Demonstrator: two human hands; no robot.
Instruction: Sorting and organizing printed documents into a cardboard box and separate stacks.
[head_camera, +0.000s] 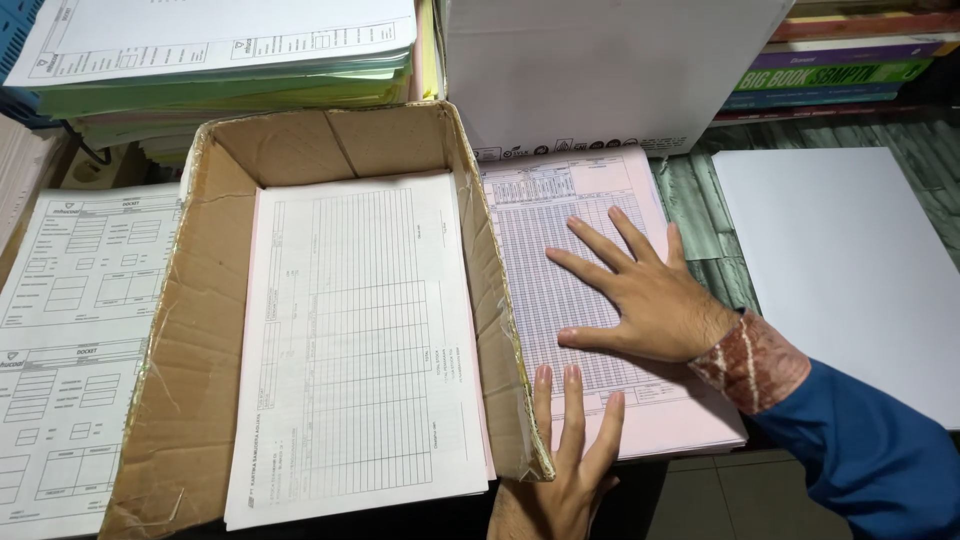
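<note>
Cluttered desk: pale pink gridded form stack (560, 250) under flat, open right hand (650, 300) and left hand (570, 450).

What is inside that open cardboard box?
The cardboard box holds a stack of white printed forms with pink sheet edges showing beneath. What lies further down, and the box floor, is covered.

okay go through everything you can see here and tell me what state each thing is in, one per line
Cardboard box: open, no lid, worn edges, holds a white form sheet.
White form sheet: flat inside the box.
Pink form stack: flat on the table beside the box.
Right hand: open, palm down on the pink stack.
Left hand: open, fingers on the stack's near edge.
Blank white sheet: flat, untouched.
</note>
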